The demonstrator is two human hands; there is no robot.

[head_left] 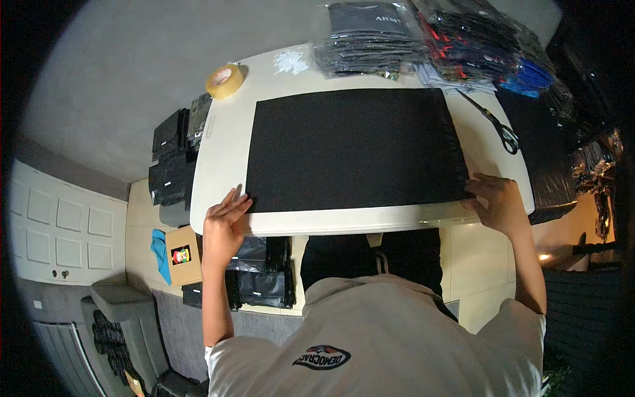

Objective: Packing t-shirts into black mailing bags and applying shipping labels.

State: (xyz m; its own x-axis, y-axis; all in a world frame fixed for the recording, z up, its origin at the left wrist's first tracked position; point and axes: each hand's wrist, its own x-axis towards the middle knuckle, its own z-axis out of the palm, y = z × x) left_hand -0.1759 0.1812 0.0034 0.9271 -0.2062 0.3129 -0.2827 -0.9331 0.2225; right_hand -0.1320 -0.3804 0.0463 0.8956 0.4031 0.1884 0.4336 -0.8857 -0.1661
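Observation:
A flat black rectangular piece (357, 149), which looks like cloth or a mat, lies spread across the white table (228, 145) in front of me. My left hand (225, 218) rests at its near left corner, fingers stretched out and touching the edge. At the near right corner is my right hand (493, 198), its fingers extended and apart on the edge. Neither hand is wrapped round anything. To the right of the black piece lies a pair of scissors (493, 120) with black handles.
A roll of tape (225, 81) and small white tags (290, 61) lie at the far left. Plastic-wrapped dark garment stacks (370, 43) stand along the far edge, with more bagged bundles (473, 43) beside them. Below the table are black packages (264, 281) and a cardboard box (182, 255).

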